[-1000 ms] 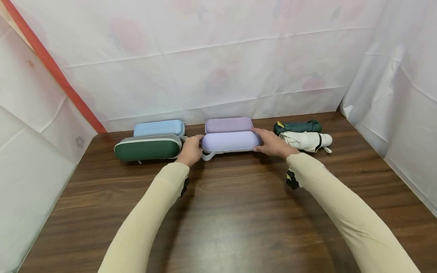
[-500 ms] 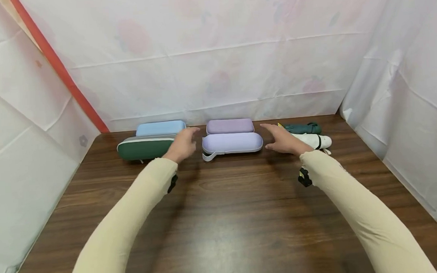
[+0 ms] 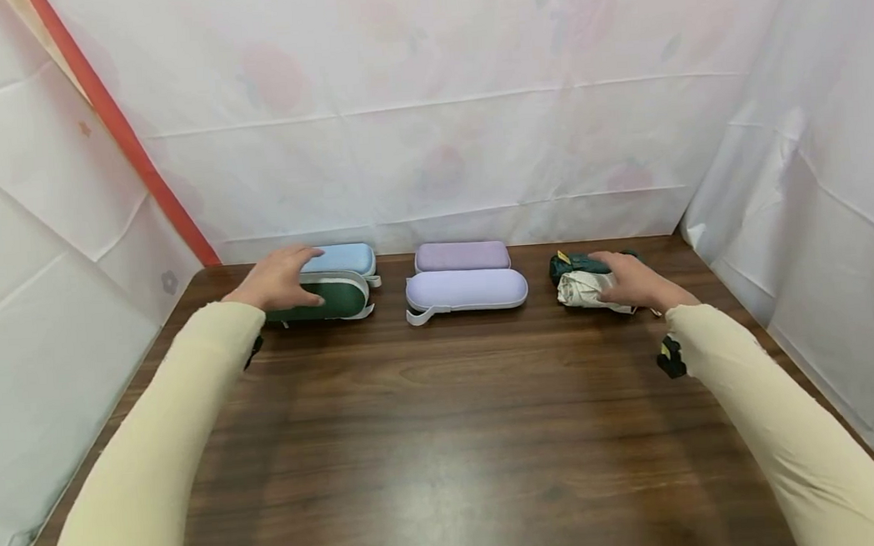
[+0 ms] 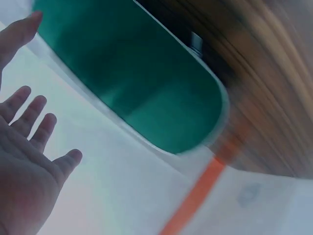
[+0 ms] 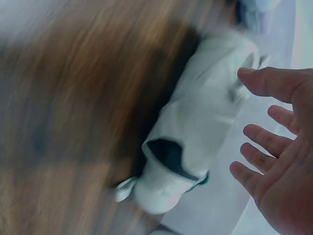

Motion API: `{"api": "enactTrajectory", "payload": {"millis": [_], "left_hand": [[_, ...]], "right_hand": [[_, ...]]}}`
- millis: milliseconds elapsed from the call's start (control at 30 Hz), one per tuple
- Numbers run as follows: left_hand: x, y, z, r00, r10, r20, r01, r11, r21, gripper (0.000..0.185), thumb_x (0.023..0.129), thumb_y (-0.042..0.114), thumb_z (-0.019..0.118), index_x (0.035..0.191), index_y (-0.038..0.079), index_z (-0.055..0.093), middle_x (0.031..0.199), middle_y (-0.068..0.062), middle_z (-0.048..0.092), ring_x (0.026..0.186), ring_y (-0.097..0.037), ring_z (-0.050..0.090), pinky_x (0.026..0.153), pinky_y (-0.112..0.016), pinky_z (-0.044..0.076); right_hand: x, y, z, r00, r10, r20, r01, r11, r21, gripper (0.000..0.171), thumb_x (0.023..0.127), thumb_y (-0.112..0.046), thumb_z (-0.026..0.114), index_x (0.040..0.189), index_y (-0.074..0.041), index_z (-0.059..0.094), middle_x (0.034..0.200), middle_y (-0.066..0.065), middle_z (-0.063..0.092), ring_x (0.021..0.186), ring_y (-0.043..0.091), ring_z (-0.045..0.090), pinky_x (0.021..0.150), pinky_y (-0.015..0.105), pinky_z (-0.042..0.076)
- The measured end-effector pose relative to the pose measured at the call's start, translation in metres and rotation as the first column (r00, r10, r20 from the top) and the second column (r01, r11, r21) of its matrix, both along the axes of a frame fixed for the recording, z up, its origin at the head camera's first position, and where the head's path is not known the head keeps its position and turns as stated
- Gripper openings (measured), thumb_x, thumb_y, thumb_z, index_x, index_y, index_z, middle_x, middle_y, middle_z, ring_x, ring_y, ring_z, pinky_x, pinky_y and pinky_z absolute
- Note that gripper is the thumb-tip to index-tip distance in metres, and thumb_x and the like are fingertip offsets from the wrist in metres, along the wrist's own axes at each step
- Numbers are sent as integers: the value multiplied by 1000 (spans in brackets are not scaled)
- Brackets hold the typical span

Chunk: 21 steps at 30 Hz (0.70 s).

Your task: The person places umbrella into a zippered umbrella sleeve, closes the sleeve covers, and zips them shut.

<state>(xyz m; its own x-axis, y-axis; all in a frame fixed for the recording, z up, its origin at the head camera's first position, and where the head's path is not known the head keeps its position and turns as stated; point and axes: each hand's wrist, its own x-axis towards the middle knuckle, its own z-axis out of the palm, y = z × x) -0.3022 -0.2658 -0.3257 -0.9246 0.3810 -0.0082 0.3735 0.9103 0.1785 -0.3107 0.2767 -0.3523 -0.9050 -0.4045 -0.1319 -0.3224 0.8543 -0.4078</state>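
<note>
Green case (image 3: pixel 333 299) lies at the counter's (image 3: pixel 447 439) far left, in front of the blue case (image 3: pixel 342 260); my left hand (image 3: pixel 275 279) hovers over it, fingers spread and holding nothing, as the wrist view shows. My right hand (image 3: pixel 633 282) is likewise open over the white folded umbrella (image 3: pixel 584 289), beside the dark green umbrella (image 3: pixel 575 262). Two lilac cases (image 3: pixel 465 289) sit between, untouched.

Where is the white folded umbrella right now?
In the head view, the white folded umbrella lies at the table's far right, just in front of the dark green umbrella, with the right hand over it.
</note>
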Motion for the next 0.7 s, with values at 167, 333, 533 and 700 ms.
{"api": "enactTrajectory", "payload": {"millis": [167, 333, 533, 700], "left_hand": [[-2, -22, -8, 999, 41, 35, -40, 999, -20, 88, 75, 21, 80, 144, -4, 32, 144, -31, 31, 132, -48, 27, 103, -63, 22], [-1, -30, -16, 998, 53, 45, -52, 999, -13, 86, 76, 19, 80, 144, -3, 33, 143, -32, 31, 131, -49, 26, 102, -64, 22], [5, -28, -19, 999, 32, 6, -32, 999, 26, 62, 79, 15, 77, 132, -2, 50, 136, -29, 40, 127, -46, 31, 97, -65, 28], [8, -26, -20, 999, 31, 14, -32, 999, 31, 50, 82, 13, 74, 126, -4, 56, 127, -27, 50, 118, -43, 43, 92, -62, 35]], "right_hand": [[2, 19, -9, 1000, -10, -20, 12, 998, 65, 73, 85, -5, 68, 143, 11, 27, 140, 38, 30, 125, 54, 31, 95, 62, 33], [6, 29, -18, 999, 8, -39, -5, 997, 75, 73, 84, -7, 69, 142, 12, 30, 138, 39, 32, 125, 55, 30, 97, 64, 30], [7, 35, -26, 998, 24, -64, -20, 997, 70, 71, 83, -5, 69, 141, 12, 31, 138, 39, 32, 126, 55, 28, 98, 65, 27], [6, 36, -27, 998, 13, -66, -6, 995, 103, 71, 85, -6, 68, 143, 9, 30, 139, 38, 28, 127, 56, 24, 98, 66, 25]]}}
